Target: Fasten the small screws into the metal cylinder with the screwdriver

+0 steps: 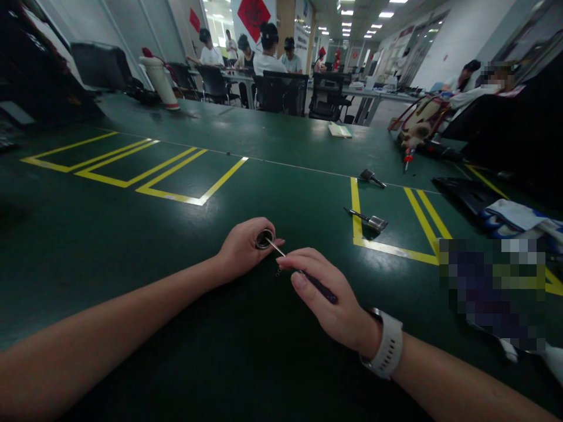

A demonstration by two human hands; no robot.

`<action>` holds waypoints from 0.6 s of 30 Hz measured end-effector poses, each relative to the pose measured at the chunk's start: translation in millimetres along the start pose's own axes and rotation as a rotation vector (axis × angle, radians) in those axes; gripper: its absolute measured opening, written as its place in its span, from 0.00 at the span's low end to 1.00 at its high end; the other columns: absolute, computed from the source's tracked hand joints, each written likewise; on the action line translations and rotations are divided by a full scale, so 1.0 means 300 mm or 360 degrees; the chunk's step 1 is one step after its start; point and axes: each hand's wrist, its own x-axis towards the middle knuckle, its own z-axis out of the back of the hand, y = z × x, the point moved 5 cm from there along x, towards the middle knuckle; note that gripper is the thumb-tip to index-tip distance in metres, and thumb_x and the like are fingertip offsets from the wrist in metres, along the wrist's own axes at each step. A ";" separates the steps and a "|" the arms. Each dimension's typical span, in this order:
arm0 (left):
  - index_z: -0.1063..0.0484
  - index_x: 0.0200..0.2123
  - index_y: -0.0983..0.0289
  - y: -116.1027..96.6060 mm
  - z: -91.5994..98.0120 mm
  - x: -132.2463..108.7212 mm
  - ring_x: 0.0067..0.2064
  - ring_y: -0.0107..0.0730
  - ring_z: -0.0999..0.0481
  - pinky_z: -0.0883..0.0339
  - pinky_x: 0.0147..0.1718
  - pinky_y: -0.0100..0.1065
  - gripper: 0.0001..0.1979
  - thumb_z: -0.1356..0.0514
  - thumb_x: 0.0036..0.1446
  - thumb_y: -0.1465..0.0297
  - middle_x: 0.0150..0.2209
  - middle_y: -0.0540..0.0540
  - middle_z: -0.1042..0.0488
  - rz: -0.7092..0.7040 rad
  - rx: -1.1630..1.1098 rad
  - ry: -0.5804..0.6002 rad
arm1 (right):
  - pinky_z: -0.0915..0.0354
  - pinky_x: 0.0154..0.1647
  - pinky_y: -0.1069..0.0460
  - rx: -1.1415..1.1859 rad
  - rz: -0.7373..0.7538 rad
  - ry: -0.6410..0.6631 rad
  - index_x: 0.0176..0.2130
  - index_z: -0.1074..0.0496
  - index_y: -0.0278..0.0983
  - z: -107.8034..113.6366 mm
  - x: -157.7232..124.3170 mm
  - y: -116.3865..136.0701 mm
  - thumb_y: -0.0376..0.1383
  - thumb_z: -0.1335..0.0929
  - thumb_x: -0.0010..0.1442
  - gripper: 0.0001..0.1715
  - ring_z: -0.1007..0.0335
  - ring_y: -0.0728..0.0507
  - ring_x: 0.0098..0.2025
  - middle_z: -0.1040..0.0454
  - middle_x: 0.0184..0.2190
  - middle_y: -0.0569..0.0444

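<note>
My left hand (246,249) is closed around a round hollow metal part (264,239), whose open end faces me. Most of that part is hidden by the fingers. In my right hand (323,287) is a slim screwdriver (317,286) with a dark handle, pinched between thumb and fingers. Its thin bright shaft points up and left, and the tip reaches into the mouth of the metal part. What the tip touches inside is too dark to see. Some tiny dark rings (278,272) show just below the shaft.
Right of my hands lie a metal cylinder with a rod (376,223) and a similar piece (372,177). Yellow tape (396,251) marks the green table (185,334). Gloves (519,217), a red-handled tool (409,157) and a bag (424,117) are at right. People sit farther back.
</note>
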 end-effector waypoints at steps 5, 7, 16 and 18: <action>0.34 0.27 0.65 -0.017 -0.006 -0.002 0.27 0.26 0.32 0.40 0.25 0.28 0.09 0.40 0.54 0.65 0.26 0.50 0.31 -0.0095 -0.0003 0.0048 | 0.35 0.45 0.47 -0.0035 -0.0183 0.0010 0.44 0.32 0.38 -0.011 -0.006 -0.028 0.35 0.37 0.62 0.10 0.32 0.45 0.43 0.29 0.40 0.50; 0.35 0.27 0.65 -0.021 -0.005 -0.003 0.27 0.27 0.33 0.40 0.25 0.28 0.09 0.40 0.54 0.65 0.25 0.50 0.32 -0.0123 0.0009 0.0059 | 0.35 0.43 0.48 -0.0084 -0.0259 0.0008 0.43 0.32 0.38 -0.015 -0.009 -0.043 0.35 0.37 0.62 0.09 0.32 0.45 0.41 0.29 0.38 0.51; 0.35 0.28 0.64 -0.051 -0.015 -0.013 0.29 0.28 0.32 0.39 0.28 0.30 0.07 0.42 0.55 0.67 0.26 0.50 0.31 -0.0307 0.0199 0.0137 | 0.37 0.43 0.45 -0.0523 -0.0009 -0.0011 0.38 0.31 0.37 -0.010 0.000 -0.002 0.31 0.38 0.61 0.07 0.33 0.43 0.41 0.28 0.36 0.50; 0.35 0.28 0.64 -0.052 -0.013 -0.012 0.29 0.28 0.32 0.39 0.28 0.30 0.08 0.42 0.55 0.67 0.26 0.51 0.31 -0.0308 0.0208 0.0118 | 0.38 0.44 0.44 -0.0713 0.0065 0.0049 0.38 0.31 0.35 -0.024 -0.004 0.016 0.30 0.38 0.60 0.08 0.33 0.41 0.42 0.27 0.38 0.48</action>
